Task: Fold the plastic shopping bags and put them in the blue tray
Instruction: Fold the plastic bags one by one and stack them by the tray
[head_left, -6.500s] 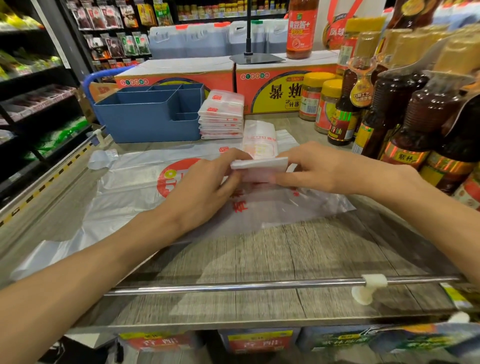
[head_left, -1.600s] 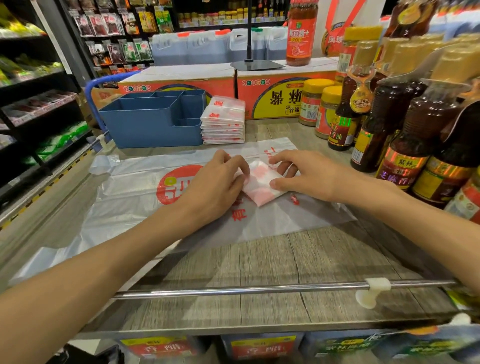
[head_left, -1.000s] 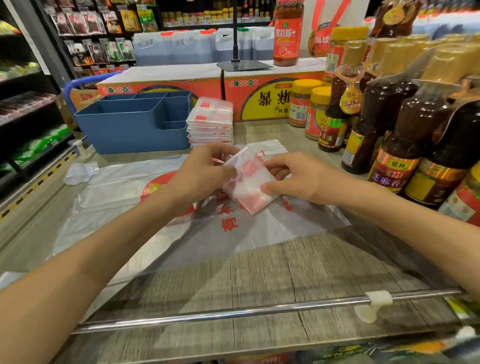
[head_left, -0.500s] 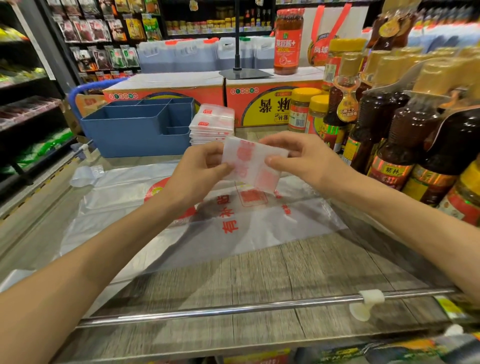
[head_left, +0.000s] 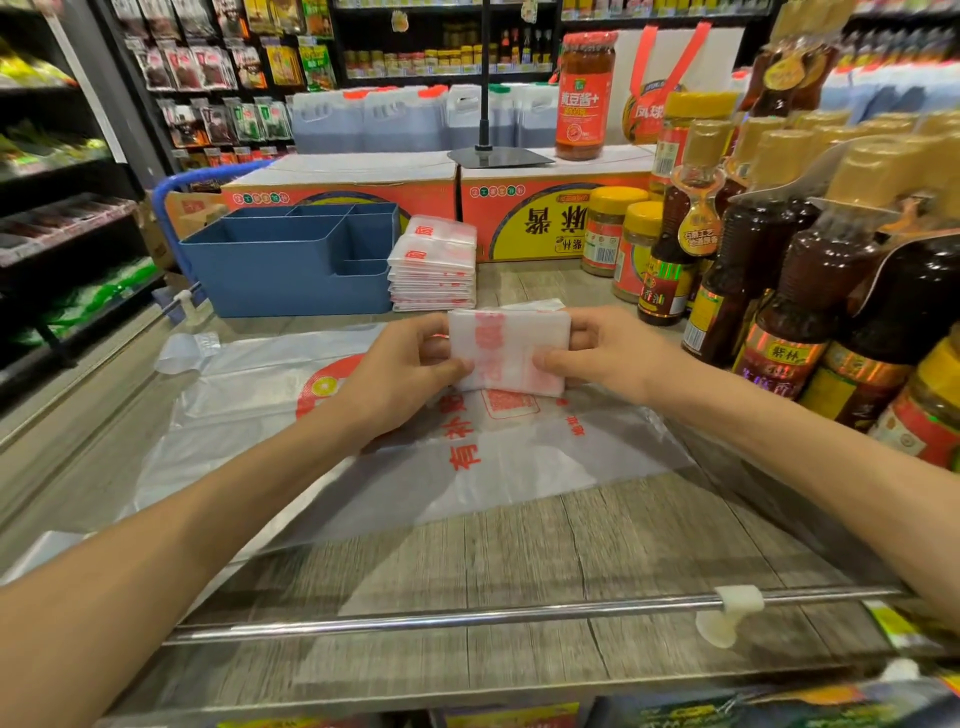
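Observation:
A folded white plastic bag with red print (head_left: 506, 348) is held up above the counter between both hands. My left hand (head_left: 400, 374) pinches its left edge and my right hand (head_left: 608, 353) pinches its right edge. Under it a large clear plastic bag with red print (head_left: 322, 441) lies spread flat on the wooden counter. A stack of several folded bags (head_left: 434, 267) stands at the back, right beside the blue tray (head_left: 291, 270), whose compartments look empty from here.
Dark sauce bottles (head_left: 810, 270) and yellow-lidded jars (head_left: 613, 231) crowd the right side. Orange cartons (head_left: 524, 218) stand behind the tray and stack. A metal rail (head_left: 467, 618) runs along the counter's near edge. Store shelves fill the left.
Both hands lifted the folded bag off the spread bag, then turned it level and square, holding it by its two side edges.

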